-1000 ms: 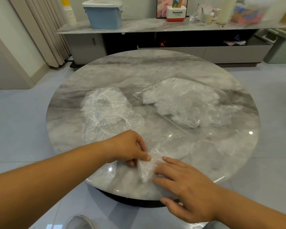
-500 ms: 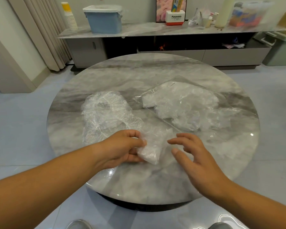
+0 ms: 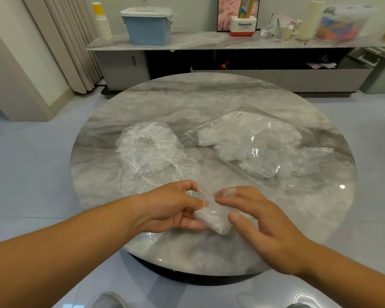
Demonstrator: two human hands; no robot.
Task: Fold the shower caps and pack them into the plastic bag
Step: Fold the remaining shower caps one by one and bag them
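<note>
The right hand (image 3: 260, 223), apart half a second ago, has closed in on the folded shower cap (image 3: 213, 221) that the left hand (image 3: 173, 210) pinches above the tabletop's (image 3: 209, 96) near edge. Its bent thumb and forefinger touch the cap, though whether they grip it is unclear. One plastic bag (image 3: 265, 147) lies right of centre, and the loose caps (image 3: 149, 156) left of centre cannot be counted.

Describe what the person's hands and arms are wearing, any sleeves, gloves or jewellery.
Nothing visible. The left hand and right hand are ungloved and ringless; the left forearm and right forearm are bare to the frame edge, no sleeve, watch or bracelet.
</note>
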